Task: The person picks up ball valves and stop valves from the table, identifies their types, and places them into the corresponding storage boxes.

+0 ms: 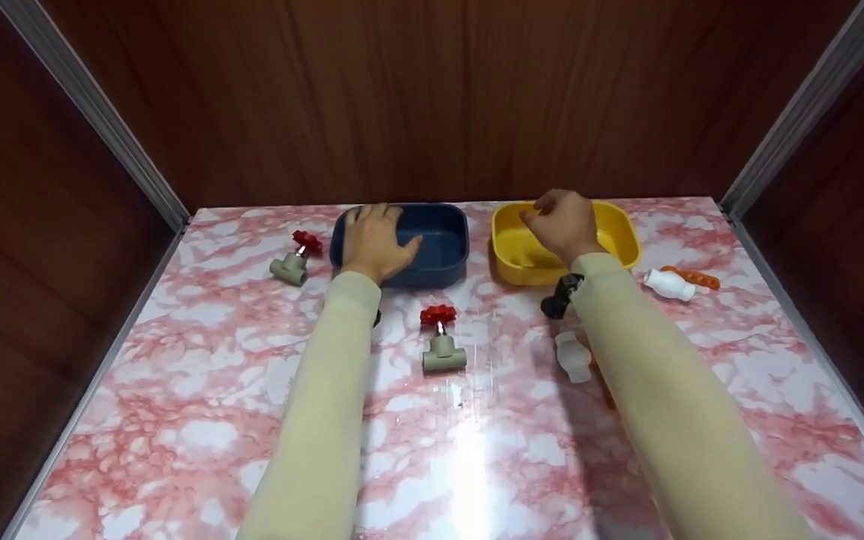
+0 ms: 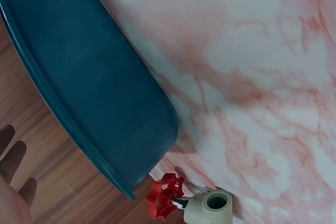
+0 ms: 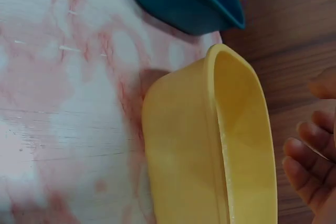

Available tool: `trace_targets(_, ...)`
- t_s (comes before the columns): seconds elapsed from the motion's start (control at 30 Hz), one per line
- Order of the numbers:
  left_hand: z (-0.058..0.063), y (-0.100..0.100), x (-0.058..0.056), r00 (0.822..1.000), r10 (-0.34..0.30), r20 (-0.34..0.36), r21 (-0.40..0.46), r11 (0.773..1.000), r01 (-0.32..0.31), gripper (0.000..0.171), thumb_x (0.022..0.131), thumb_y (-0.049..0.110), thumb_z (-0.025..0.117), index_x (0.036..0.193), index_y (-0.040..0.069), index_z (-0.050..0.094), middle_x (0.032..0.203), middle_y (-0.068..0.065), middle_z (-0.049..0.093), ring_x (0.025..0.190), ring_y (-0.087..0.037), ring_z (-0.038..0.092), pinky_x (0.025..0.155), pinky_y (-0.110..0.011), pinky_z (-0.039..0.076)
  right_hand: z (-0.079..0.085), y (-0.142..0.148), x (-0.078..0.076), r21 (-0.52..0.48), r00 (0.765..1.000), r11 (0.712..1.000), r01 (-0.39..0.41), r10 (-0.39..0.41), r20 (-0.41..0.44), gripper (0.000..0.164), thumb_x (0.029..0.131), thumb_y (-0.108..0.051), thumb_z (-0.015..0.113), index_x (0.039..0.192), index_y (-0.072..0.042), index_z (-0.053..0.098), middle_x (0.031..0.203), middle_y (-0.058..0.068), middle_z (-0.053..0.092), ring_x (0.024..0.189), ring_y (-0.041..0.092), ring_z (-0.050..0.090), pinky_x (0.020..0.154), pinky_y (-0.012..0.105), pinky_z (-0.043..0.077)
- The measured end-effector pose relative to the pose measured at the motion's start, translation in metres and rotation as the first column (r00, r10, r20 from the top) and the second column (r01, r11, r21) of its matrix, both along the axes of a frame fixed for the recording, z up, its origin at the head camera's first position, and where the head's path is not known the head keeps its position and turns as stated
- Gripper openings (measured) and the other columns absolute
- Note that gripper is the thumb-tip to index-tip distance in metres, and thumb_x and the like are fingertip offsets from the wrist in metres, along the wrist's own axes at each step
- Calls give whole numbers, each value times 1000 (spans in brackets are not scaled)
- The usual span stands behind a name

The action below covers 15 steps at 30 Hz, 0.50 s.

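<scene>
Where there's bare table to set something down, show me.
Bare tabletop: left of the left sleeve, nearer than the left red-handled valve; between the sleeves, nearer than the middle valve; right of the right sleeve, nearer than the far white fitting. Tight between blue bin and yellow bin; crowded beside the right sleeve, by the near white fitting.

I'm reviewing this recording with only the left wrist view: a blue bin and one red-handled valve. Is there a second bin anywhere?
Observer: Yes, a yellow bin stands to the right of the blue bin, with a gap between them.
Operator: And is mine the only valve?
Observer: No, the head view shows a second red-handled valve on the marbled table, nearer the person than the blue bin.
Operator: What is the right grip holding?
Observer: Nothing that I can see; in the head view the right grip appears over the yellow bin.
</scene>
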State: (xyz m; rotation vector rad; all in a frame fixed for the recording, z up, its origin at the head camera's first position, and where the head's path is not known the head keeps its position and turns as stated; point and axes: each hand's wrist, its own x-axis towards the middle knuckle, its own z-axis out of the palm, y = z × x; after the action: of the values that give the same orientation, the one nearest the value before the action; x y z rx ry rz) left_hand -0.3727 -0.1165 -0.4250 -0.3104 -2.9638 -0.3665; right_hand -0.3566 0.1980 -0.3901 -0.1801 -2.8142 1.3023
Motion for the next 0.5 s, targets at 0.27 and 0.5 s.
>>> trace_targets(0.27,-1,-13,2,999,32,-10,-14,999,-32,77,111,59,66,168,7,59,176,-18,58,168,-40,48,144,-62,31,7,-9,1,-34,999,999,-32,33,39,38,115,-26,73,146,-3,74,155,21,70,133,38,66,131,52,57)
trace_targets(0.5,-2,-23,4,998,57,-11,-9,998,-57,79,109,60,66,168,7,58,176,-18,58,168,-40,48,146,-61,28,-2,-16,-10,-21,998,998,-55,55,39,39,115,-28,73,146,-4,74,156,20,70,135,36,65,131,50,56)
